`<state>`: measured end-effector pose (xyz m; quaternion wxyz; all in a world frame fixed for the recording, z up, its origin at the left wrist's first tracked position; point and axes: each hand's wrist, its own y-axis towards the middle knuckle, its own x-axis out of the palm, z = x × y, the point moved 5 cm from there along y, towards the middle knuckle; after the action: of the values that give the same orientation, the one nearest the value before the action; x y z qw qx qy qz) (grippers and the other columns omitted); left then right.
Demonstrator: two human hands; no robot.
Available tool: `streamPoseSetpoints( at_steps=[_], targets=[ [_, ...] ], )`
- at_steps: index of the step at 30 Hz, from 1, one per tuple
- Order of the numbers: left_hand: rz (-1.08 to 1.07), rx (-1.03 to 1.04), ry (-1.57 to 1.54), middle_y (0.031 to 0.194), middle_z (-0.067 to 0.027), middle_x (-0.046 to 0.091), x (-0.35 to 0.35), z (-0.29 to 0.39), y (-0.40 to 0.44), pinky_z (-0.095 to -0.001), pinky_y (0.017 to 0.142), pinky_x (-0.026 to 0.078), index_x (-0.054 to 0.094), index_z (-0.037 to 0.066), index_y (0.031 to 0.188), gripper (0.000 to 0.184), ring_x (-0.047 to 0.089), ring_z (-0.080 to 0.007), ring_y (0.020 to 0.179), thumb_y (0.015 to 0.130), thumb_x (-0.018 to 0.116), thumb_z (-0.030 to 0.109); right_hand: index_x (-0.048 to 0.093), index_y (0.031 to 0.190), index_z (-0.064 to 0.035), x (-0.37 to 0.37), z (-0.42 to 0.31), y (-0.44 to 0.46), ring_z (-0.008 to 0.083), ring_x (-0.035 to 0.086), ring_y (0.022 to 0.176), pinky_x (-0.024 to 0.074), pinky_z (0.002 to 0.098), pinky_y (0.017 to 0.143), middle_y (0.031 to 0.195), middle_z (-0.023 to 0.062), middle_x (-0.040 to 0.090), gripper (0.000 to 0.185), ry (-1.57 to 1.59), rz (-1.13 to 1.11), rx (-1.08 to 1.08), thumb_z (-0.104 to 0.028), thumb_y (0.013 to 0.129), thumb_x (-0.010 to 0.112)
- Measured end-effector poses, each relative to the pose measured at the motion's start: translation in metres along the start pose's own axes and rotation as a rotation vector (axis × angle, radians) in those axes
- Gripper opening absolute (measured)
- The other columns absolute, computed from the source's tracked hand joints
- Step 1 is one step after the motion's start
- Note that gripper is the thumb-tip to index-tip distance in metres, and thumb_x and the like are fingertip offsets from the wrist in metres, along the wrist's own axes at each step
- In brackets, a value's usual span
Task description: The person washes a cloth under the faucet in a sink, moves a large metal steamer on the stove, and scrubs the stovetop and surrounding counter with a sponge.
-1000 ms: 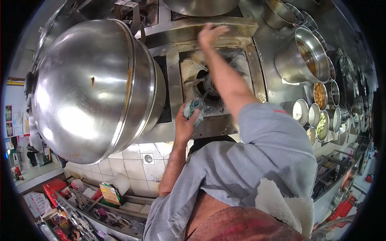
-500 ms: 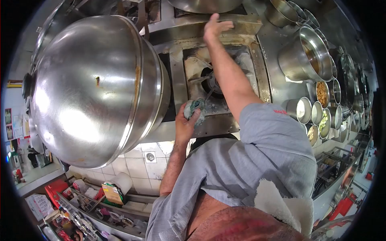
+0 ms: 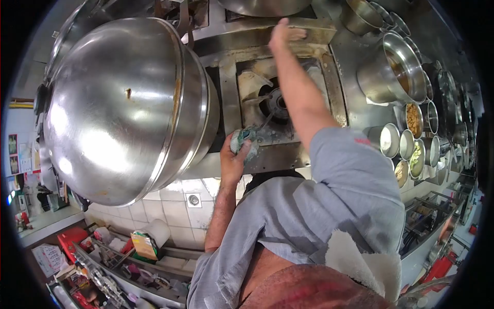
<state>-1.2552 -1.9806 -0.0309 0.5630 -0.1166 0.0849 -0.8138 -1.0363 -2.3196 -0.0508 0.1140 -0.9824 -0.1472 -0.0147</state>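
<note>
My left hand (image 3: 232,157) is closed around a wadded, greenish-white cloth (image 3: 248,140) at the front edge of the gas burner (image 3: 275,101). Beyond the burner, my right hand (image 3: 285,36) reaches to the raised steel ledge (image 3: 315,35) at its back. Its fingers are stretched out and nothing shows in them. I cannot tell whether it touches the ledge. My right forearm crosses over part of the burner. The plate around the burner is stained and looks wet near the cloth.
A large domed steel lid (image 3: 118,113) on a pot fills the left side. Steel pots (image 3: 378,72) and smaller containers of food (image 3: 413,118) line the right. Another pan (image 3: 267,6) sits at the back. Below left is a shelf of utensils and packets (image 3: 146,247) by the tiled wall.
My left hand and the cloth have shifted slightly left. My right hand has moved a little to the right along the ledge. The view has turned very slightly.
</note>
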Motion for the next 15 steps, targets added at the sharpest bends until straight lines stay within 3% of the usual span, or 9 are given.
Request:
streamPoseSetpoints(
  at_steps=[5,6,8,10,15],
  targets=[
    [0.013,0.015,-0.035,0.099,-0.0040,0.060,0.009,-0.002,0.003,-0.0248,0.080,0.044,0.052,0.000,0.114,0.035,0.055,-0.0103,0.089,0.085,0.064,0.015,-0.018,0.136,0.0055,0.027,0.012,-0.041,0.0360,-0.012,0.137,-0.0001,0.0424,0.113,0.144,0.0240,-0.022,0.091,-0.331,-0.292,-0.123,-0.035,0.090,0.048],
    [0.018,-0.012,-0.005,0.099,-0.0040,0.060,0.008,0.000,0.003,-0.0249,0.080,0.044,0.052,0.000,0.114,0.034,0.055,-0.0104,0.089,0.085,0.064,0.015,-0.018,0.136,0.0055,0.030,0.006,-0.037,0.0360,-0.012,0.137,-0.0001,0.0424,0.113,0.144,0.0240,-0.022,0.091,-0.328,-0.291,-0.115,-0.035,0.090,0.048],
    [0.014,-0.014,0.023,0.099,-0.0040,0.060,0.009,0.007,-0.003,-0.0250,0.080,0.044,0.052,0.000,0.113,0.035,0.055,-0.0105,0.089,0.085,0.065,0.016,-0.018,0.136,0.0053,0.023,-0.005,-0.029,0.0354,-0.011,0.137,0.0003,0.0427,0.113,0.144,0.0243,-0.023,0.091,-0.183,-0.083,-0.079,-0.034,0.089,0.050],
    [0.027,0.066,0.062,0.099,-0.0039,0.060,0.007,0.016,-0.004,-0.0250,0.080,0.045,0.052,0.000,0.113,0.035,0.055,-0.0105,0.089,0.084,0.065,0.016,-0.016,0.137,0.0043,0.018,-0.014,-0.033,0.0353,-0.007,0.138,0.0087,0.0438,0.112,0.144,0.0220,-0.024,0.087,-0.187,-0.014,-0.075,-0.035,0.090,0.046],
    [0.061,0.055,-0.003,0.098,-0.0033,0.060,0.000,0.010,-0.003,-0.0248,0.079,0.044,0.052,0.000,0.113,0.035,0.055,-0.0100,0.089,0.084,0.065,0.016,-0.017,0.139,-0.0006,0.022,-0.005,-0.046,0.0347,-0.006,0.138,0.0160,0.0463,0.111,0.145,0.0226,-0.021,0.081,-0.536,-0.177,-0.116,-0.030,0.092,0.042]
  ],
)
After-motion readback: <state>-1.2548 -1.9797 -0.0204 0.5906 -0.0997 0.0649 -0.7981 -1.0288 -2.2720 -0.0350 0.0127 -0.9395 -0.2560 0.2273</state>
